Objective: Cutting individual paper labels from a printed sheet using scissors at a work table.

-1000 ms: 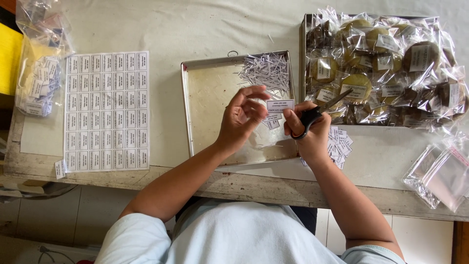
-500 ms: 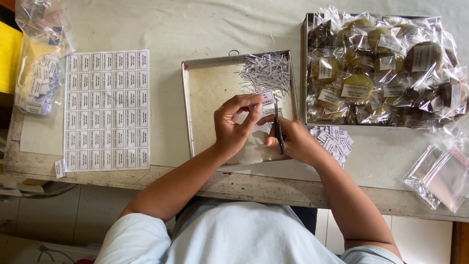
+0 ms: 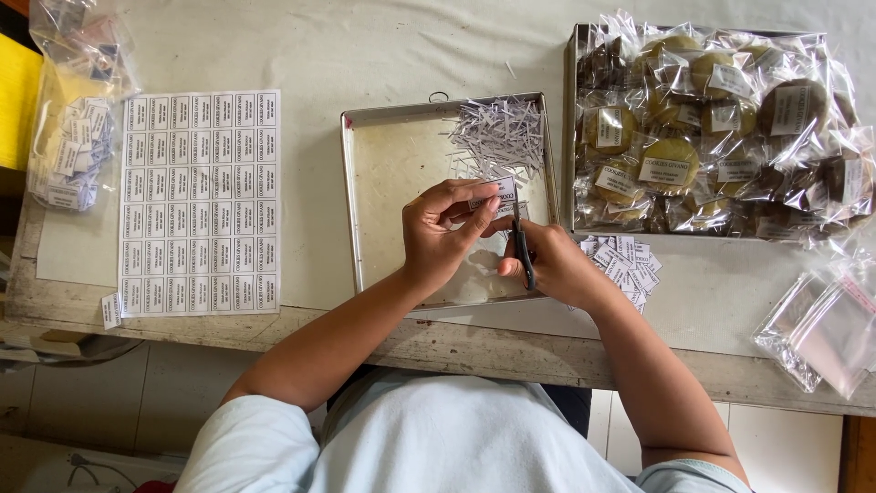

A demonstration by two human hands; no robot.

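White label (image 3: 497, 194) pinched in left hand (image 3: 444, 233), right hand (image 3: 547, 265) gripping scissors (image 3: 522, 248) beside it.

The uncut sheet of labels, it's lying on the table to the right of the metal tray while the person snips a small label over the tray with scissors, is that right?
Not quite. The head view shows the uncut sheet of labels lying to the left of the metal tray, not the right. The rest holds: the left hand pinches a small label over the tray while the right hand works the scissors.
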